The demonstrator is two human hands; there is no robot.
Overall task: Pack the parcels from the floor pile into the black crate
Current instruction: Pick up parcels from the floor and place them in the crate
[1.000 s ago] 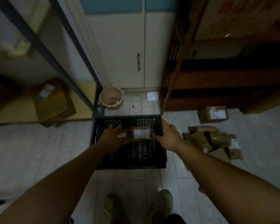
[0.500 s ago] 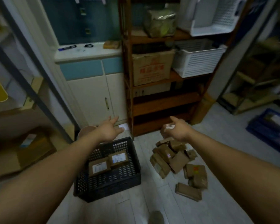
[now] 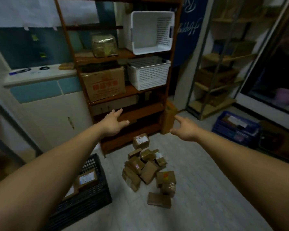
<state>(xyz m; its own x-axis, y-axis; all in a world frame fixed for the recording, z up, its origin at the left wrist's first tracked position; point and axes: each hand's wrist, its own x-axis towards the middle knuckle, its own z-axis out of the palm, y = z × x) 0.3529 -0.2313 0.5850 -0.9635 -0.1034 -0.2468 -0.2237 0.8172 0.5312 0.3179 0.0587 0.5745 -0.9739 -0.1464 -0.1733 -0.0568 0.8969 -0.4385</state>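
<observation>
A pile of brown cardboard parcels [image 3: 147,169] lies on the pale floor at centre, several with white labels. The black crate [image 3: 93,195] stands at lower left, partly hidden by my left forearm, with two labelled parcels [image 3: 87,178] inside. My left hand [image 3: 113,123] is stretched forward in the air, fingers straight, holding nothing. My right hand [image 3: 184,128] is also held out empty with fingers relaxed, above and beyond the pile. Neither hand touches a parcel.
A wooden shelf unit [image 3: 123,90] stands behind the pile with a cardboard box and white baskets [image 3: 148,72]. A brown box [image 3: 168,117] leans at its right foot. A blue crate [image 3: 235,125] sits at right, white cabinets [image 3: 57,117] at left.
Both hands let go of the parcel placed in the crate and lifted away empty. My view swung up and right, from the crate toward the floor pile and shelves.
</observation>
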